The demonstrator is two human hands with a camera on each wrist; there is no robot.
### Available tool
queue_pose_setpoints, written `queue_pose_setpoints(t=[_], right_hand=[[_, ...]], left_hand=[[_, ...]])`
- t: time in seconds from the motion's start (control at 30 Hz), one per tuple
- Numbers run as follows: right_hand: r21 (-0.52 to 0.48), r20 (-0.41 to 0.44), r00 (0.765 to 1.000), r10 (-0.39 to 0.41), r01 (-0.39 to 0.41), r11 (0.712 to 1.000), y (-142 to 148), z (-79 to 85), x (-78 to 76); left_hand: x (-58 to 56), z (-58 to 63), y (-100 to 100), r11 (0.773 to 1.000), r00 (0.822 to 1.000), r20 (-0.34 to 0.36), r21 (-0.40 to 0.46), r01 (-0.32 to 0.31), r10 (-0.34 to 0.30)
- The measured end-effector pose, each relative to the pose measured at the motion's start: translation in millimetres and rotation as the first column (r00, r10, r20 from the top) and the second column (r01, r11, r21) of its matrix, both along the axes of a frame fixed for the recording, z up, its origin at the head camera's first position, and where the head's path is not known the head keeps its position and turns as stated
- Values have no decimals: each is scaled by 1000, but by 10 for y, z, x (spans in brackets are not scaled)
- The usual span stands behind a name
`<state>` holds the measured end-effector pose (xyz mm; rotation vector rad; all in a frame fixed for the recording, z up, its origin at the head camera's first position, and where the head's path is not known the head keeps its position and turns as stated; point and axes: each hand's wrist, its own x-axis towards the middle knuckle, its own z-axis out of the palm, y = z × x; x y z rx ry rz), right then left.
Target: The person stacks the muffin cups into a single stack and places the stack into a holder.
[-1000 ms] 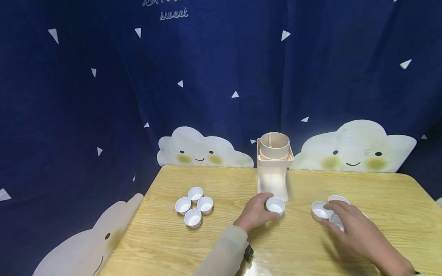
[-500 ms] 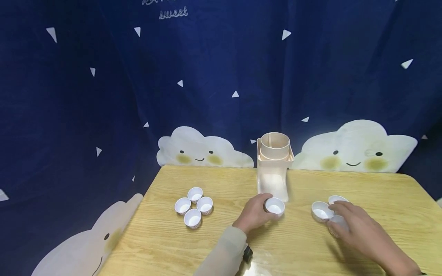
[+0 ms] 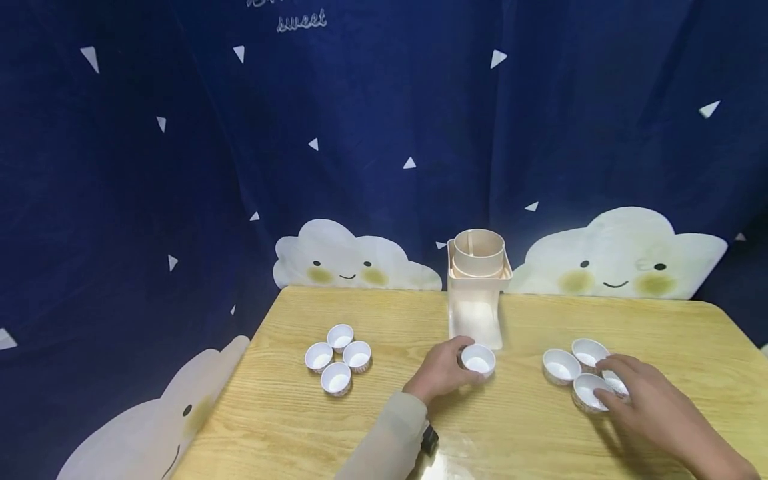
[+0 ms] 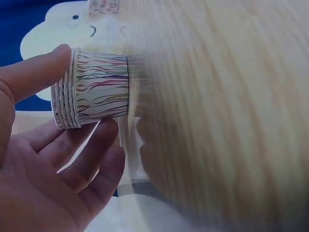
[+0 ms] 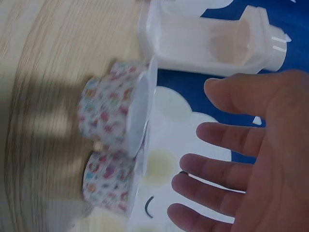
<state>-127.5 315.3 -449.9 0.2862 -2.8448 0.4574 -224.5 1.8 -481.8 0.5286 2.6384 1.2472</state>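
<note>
In the head view my left hand (image 3: 443, 372) grips a small stack of white paper baking cups (image 3: 478, 359) at the table's middle. The left wrist view shows several nested rims and wavy coloured stripes on the cup stack's side (image 4: 101, 87), between thumb and fingers. To the right, a cluster of baking cups holds a left cup (image 3: 561, 367), a back cup (image 3: 589, 351) and a front cup (image 3: 588, 393). My right hand (image 3: 657, 403) hovers over its right side, partly hiding another cup (image 3: 615, 383). In the right wrist view its fingers are spread, apart from the flower-patterned cups (image 5: 108, 108).
A cream plastic dispenser (image 3: 474, 313) with a round top stands at the back, right behind the left hand's stack. Several more white cups (image 3: 336, 379) form a diamond on the left of the wooden table (image 3: 396, 320). A dark blue curtain (image 3: 372, 100) hangs behind.
My right hand has drawn back to the right and toward me, uncovering more of the right-hand cups. The left hand stays put with its stack.
</note>
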Motion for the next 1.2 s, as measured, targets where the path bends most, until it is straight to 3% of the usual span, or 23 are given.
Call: queue_pose_setpoints(t=[0.33, 0.63, 0.83, 1.2], right_hand=[[-1, -97, 995, -13, 13, 1000, 183, -136, -47], [59, 54, 995, -85, 81, 995, 474, -125, -142], [58, 43, 997, -64, 61, 996, 595, -168, -199], [60, 97, 995, -31, 26, 998, 647, -253, -234]], left_hand=[[19, -13, 3, 1000, 1000, -10, -20, 9, -10], [17, -68, -20, 1000, 999, 35, 31, 2, -3], [3, -56, -43, 999, 999, 44, 48, -2, 0], [-3, -76, -26, 996, 996, 90, 85, -15, 7]])
